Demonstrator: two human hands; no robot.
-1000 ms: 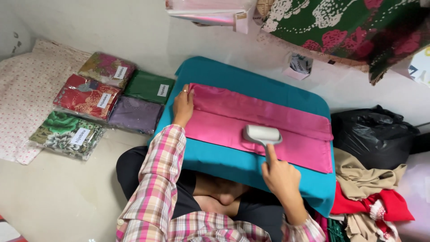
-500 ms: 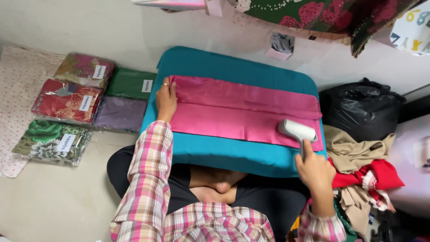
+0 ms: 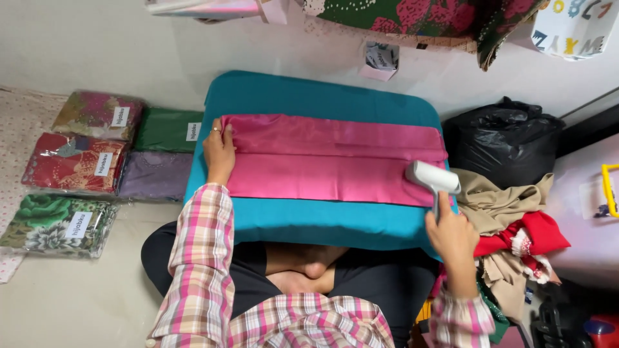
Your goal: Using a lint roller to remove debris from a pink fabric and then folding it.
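From the head camera, the step in hand looks like steaming a folded pink cloth (image 3: 335, 161) that lies lengthwise along the middle of a teal padded board (image 3: 309, 222). The left hand (image 3: 219, 151) lies flat, fingers loose, pinning the cloth's left end. The right hand (image 3: 451, 232) grips the handle of one white handheld steamer (image 3: 432, 177), its head at the cloth's right end by the board's right edge. The next pass likely calls for keeping the cloth taut. Five wrapped fabric packets (image 3: 97, 161) lie beside the board's left edge, and one black bag (image 3: 503, 145) sits beyond its right edge.
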